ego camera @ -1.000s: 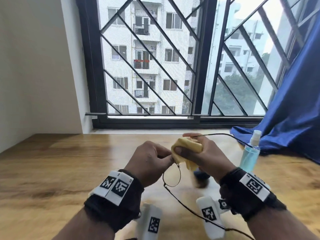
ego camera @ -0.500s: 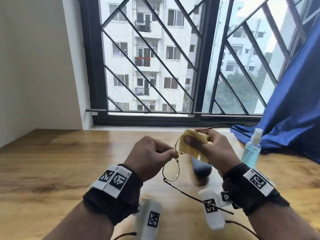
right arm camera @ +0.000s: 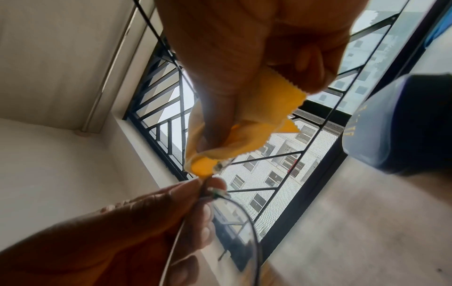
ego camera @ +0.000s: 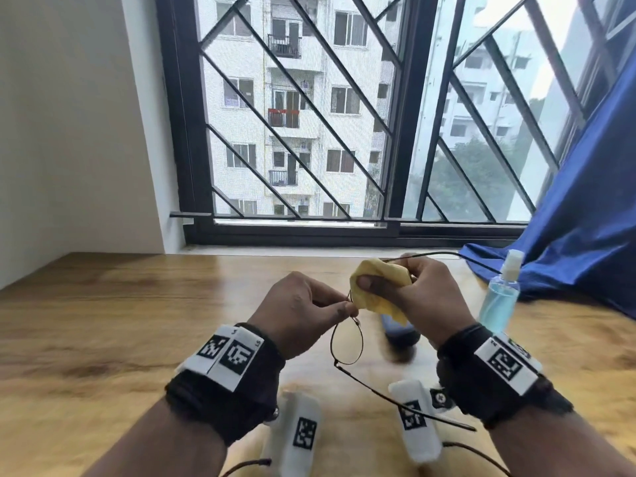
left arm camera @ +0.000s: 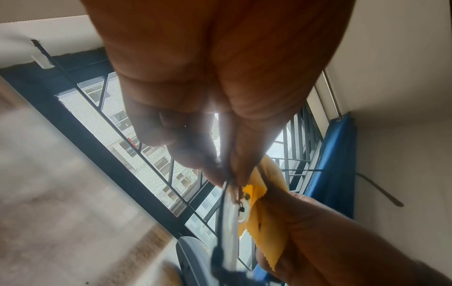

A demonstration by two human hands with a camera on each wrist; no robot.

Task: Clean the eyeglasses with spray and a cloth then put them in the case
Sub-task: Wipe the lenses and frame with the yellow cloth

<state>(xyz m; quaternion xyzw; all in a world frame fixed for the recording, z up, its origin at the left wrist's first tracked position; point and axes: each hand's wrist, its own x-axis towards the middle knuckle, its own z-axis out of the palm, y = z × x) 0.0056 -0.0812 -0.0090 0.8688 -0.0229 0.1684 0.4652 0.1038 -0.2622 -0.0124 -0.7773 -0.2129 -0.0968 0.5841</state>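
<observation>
A: Both hands have drifted a little toward the window since half a second ago, with the glasses turned so one lens hangs more squarely below them.

B: From the head view, how do they sit?

A: Left hand [ego camera: 303,311] pinches the eyeglasses [ego camera: 347,344] at the bridge, fingers curled. Right hand [ego camera: 418,299] is wrapped round the yellow cloth [ego camera: 380,289], which is folded over the upper lens. One temple arm runs down toward the right wrist, the other juts past the right hand toward the window.

B: Anything readable?

A: Only square black-and-white marker codes on the wristbands [ego camera: 237,354].

B: And around them?

A: A spray bottle [ego camera: 500,296] of blue liquid stands on the tabletop [ego camera: 103,321] to the right, beside a blue curtain [ego camera: 585,201]. The dark blue case [ego camera: 399,333] lies on the tabletop under the hands, partly hidden by the cloth.

B: Left wrist view?

A: Blurred. Left hand [left arm camera: 220,108] nips the eyeglasses [left arm camera: 227,216] frame between thumb and fingertip; cloth [left arm camera: 265,228] and right hand [left arm camera: 342,238] are just beyond.

B: Right wrist view?

A: Right hand [right arm camera: 244,63] clamps the cloth [right arm camera: 257,120]; left hand [right arm camera: 137,222] holds the eyeglasses [right arm camera: 234,234] below. The case [right arm camera: 401,123] shows gold lettering, too blurred to read
</observation>
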